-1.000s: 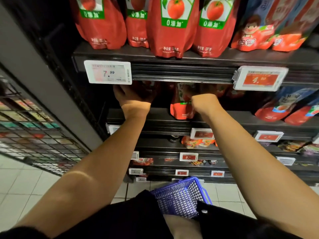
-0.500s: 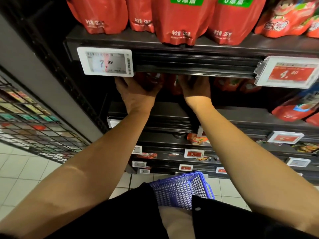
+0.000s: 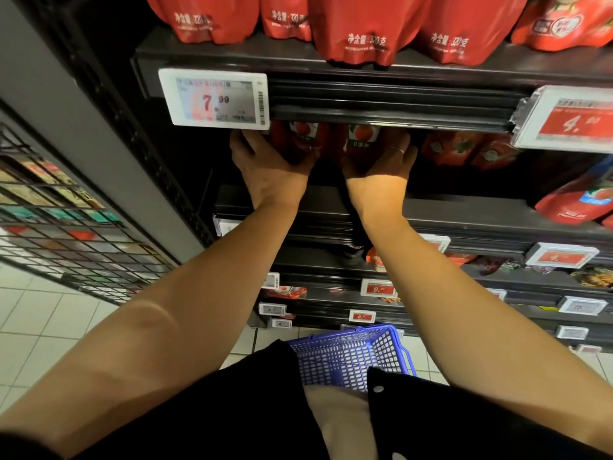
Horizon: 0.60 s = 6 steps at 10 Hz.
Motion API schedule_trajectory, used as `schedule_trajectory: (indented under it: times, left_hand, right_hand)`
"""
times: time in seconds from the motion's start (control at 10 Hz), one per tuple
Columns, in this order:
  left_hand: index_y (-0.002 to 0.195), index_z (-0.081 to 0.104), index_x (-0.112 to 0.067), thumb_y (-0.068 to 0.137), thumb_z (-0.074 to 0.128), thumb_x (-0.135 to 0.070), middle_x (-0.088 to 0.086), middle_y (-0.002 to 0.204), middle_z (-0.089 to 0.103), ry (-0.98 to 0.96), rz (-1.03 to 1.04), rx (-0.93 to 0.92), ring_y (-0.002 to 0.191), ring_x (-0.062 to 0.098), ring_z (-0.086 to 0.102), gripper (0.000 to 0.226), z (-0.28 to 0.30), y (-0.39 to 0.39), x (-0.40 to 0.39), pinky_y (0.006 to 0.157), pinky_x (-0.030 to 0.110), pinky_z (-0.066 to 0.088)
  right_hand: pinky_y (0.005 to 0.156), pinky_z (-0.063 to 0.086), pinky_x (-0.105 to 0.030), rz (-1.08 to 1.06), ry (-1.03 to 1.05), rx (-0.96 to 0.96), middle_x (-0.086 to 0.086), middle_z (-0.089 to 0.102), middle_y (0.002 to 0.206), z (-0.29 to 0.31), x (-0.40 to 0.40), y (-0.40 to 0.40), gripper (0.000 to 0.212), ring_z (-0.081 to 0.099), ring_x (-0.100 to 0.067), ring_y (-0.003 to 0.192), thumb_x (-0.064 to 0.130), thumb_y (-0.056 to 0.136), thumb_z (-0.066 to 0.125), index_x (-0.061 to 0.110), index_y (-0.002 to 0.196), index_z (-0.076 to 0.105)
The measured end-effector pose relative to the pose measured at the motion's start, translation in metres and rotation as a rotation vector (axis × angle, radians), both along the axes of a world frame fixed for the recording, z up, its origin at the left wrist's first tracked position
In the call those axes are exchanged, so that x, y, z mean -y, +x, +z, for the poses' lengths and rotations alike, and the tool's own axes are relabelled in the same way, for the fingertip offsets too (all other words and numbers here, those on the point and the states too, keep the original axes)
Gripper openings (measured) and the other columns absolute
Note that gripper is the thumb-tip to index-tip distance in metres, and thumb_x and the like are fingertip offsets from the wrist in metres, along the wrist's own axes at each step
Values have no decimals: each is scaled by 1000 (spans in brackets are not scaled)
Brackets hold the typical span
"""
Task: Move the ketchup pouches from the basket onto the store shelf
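Both hands reach into the second shelf [image 3: 447,210] under the upper rail. My left hand [image 3: 265,164] grips a red ketchup pouch [image 3: 303,136] from its left side. My right hand [image 3: 381,164] grips a second red ketchup pouch [image 3: 361,137] from the right; a ring shows on one finger. The two pouches stand upright, side by side, with their tops hidden behind the rail. The blue basket [image 3: 351,356] sits on the floor below, between my arms; its inside is partly hidden by my clothing.
More red pouches [image 3: 368,31] line the top shelf. Price tags hang on the rail: a white one [image 3: 215,99] at left, a red one [image 3: 567,119] at right. Other pouches [image 3: 464,149] stand right of my hands. A wire rack [image 3: 66,220] is at left.
The view tilted down and nearer. My right hand moved up from the shelf's front to the second pouch, and both hands now hold pouches deeper under the rail.
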<state>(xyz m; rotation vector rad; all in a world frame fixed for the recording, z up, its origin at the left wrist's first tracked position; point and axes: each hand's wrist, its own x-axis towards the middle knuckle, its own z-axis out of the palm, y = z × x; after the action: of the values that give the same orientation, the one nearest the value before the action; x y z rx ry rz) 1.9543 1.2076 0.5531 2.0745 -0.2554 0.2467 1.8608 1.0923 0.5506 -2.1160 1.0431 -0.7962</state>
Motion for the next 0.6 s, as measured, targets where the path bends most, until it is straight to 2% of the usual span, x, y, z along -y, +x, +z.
schedule_trajectory:
  times: [0.1,0.2,0.3,0.4,0.5,0.6]
  left_hand:
    - [149,24,-9,62,86,-51,15,154,25,-33,4,-6,140,33,30,115,-1,-1,-1,113,47,41]
    - [149,24,-4,66,84,-47,17,153,25,-7,16,-3,140,34,31,111,-2,0,-2,114,42,39]
    - [148,27,0,67,83,-47,19,151,28,5,19,-3,138,35,33,109,-2,3,0,115,38,36]
    - [149,27,0,66,84,-49,19,151,29,18,32,1,138,35,33,112,-2,4,-1,116,39,35]
    - [152,24,-2,67,85,-51,18,153,27,6,31,-14,140,34,31,116,-1,2,-3,118,40,31]
    - [152,25,-4,70,82,-51,15,152,30,-16,33,-6,139,29,31,110,4,-2,-11,118,30,26]
  right_hand:
    - [113,14,-12,36,-84,13,-20,35,153,0,0,-1,93,34,-31,139,43,84,75,-7,149,30]
    - [111,17,-13,33,-56,81,-25,39,149,-1,-2,-2,82,37,-31,139,34,81,81,-11,139,44]
    - [100,10,3,34,-43,89,-22,39,150,0,-3,-2,82,37,-28,139,34,80,82,-8,140,44]
    - [99,6,5,31,-76,58,-20,36,153,2,-2,-1,86,35,-26,141,37,80,80,-4,144,41]
    - [115,21,-16,8,-69,-43,-15,39,153,3,-1,0,97,35,-27,142,49,81,76,1,151,31]
    - [117,30,-27,-27,-25,-104,-12,44,150,9,-5,-6,100,40,-26,139,55,78,77,7,152,31]
